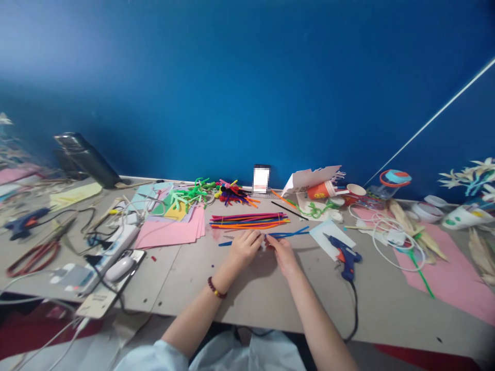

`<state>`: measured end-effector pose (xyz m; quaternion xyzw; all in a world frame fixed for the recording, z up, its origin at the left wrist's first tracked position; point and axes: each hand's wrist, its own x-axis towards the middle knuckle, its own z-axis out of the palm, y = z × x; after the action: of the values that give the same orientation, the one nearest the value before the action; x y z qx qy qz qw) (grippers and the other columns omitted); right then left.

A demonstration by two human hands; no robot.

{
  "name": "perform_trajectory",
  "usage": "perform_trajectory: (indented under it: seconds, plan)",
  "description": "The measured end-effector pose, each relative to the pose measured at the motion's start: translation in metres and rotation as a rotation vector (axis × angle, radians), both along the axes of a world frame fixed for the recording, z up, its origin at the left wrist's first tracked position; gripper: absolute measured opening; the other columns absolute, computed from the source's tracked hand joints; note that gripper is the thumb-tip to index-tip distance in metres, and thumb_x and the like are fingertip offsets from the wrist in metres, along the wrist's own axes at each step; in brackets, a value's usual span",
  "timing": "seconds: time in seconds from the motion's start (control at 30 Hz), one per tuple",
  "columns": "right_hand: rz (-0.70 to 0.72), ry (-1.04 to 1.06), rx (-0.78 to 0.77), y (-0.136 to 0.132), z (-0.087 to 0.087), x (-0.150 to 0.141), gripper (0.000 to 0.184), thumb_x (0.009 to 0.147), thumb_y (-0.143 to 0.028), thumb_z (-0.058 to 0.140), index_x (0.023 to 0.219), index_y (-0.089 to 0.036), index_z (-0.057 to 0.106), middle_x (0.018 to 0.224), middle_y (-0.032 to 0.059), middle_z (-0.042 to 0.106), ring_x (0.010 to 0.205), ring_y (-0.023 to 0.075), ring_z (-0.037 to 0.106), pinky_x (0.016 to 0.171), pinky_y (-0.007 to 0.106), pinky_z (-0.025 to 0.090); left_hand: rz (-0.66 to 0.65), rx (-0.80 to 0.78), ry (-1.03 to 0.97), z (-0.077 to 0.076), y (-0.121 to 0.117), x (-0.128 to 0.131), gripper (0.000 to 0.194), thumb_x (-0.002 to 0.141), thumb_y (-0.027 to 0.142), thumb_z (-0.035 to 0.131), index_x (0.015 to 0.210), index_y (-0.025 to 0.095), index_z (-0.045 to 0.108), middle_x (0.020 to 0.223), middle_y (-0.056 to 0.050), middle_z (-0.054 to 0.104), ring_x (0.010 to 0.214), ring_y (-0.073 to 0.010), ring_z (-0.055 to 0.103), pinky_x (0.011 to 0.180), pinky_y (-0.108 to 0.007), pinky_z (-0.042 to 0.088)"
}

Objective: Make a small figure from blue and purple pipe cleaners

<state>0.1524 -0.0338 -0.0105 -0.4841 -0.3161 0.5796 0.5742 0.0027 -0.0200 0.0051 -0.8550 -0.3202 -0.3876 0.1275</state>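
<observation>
Close together over the middle of the table, my left hand (244,248) and my right hand (285,256) have their fingers bent in a pinch. Between the fingertips is something small and pale, too hidden to name. Several blue pipe cleaners (299,232) lie just behind and beside my hands, sticking out on both sides. Farther back rests a bundle of pipe cleaners (249,220) in purple, orange and blue. To the right of my right hand, a blue glue gun (348,257) lies partly on a light blue sheet (320,238).
On the left are pink paper (168,234), a power strip (116,247), a computer mouse (119,268), red-handled scissors (36,257) and a dark bottle (91,159). A phone (261,179) stands against the blue wall. Orange paper cups (322,190) and a coiled white cable (386,257) lie right.
</observation>
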Motion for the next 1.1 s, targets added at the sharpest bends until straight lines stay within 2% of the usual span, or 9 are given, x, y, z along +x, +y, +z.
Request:
perform_trajectory:
  seconds: [0.3,0.67,0.93,1.1]
  plan:
    - [-0.001,0.067,-0.033,-0.0016,0.0055,-0.0004,0.027,0.056,-0.039,0.079,0.064,-0.016,0.068,0.058,0.0,0.063,0.054,0.0118,0.051,0.053,0.025,0.04,0.0,0.087,0.04,0.0009,0.0029,0.0011,0.021,0.087,0.01,0.044,0.098,0.015,0.06,0.093,-0.008,0.066,0.082,-0.0177,0.061,0.069,-0.03,0.048]
    - [-0.022,0.077,-0.061,0.0002,0.0052,0.0009,0.027,0.051,-0.036,0.081,0.065,-0.015,0.069,0.063,0.0026,0.067,0.061,0.0147,0.057,0.054,0.025,0.041,-0.03,0.072,0.038,-0.0061,0.0037,0.0008,0.022,0.086,0.009,0.045,0.102,0.015,0.06,0.095,-0.009,0.066,0.086,-0.0186,0.062,0.072,-0.03,0.048]
    - [0.026,0.093,-0.112,0.0001,0.0077,0.004,0.029,0.05,-0.038,0.081,0.062,-0.015,0.068,0.063,0.002,0.066,0.061,0.0144,0.057,0.055,0.026,0.042,-0.029,0.071,0.153,-0.0058,0.0074,-0.0043,0.022,0.088,0.012,0.044,0.1,0.017,0.062,0.097,-0.008,0.066,0.086,-0.0176,0.06,0.069,-0.03,0.045]
    - [0.048,-0.002,-0.096,0.0016,0.0032,0.0073,0.034,0.051,-0.043,0.08,0.063,-0.015,0.066,0.061,0.0017,0.064,0.06,0.0141,0.055,0.057,0.026,0.04,-0.051,0.093,0.155,-0.0028,0.007,-0.0043,0.019,0.087,0.012,0.047,0.098,0.017,0.062,0.096,-0.006,0.065,0.083,-0.0166,0.058,0.068,-0.029,0.043]
